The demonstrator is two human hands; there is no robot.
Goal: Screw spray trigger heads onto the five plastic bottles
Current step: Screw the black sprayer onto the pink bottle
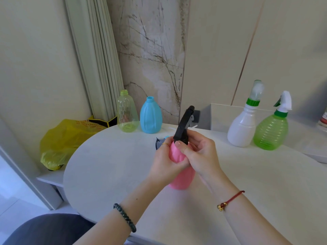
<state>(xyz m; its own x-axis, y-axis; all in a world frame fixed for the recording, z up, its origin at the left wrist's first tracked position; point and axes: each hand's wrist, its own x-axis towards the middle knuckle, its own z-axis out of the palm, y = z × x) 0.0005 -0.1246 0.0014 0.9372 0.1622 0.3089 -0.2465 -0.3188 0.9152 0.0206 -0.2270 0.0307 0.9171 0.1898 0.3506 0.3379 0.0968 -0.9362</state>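
A pink bottle (182, 179) stands on the white round table (109, 167) in front of me. My left hand (165, 161) wraps its upper body. My right hand (198, 152) pinches the collar of a black trigger head (184, 124) sitting on its neck. At the back stand a clear yellow-green bottle (127, 112) and a blue bottle (150, 115), both with bare necks. At the right stand a white bottle (242, 128) with a green-collared capped head and a green ribbed bottle (270, 131) with a white trigger head.
A grey-blue trigger head (159, 141) lies on the table behind my left hand, partly hidden. A yellow plastic bag (62, 140) sits on a low shelf at the left. A raised ledge runs behind the two bottles on the right.
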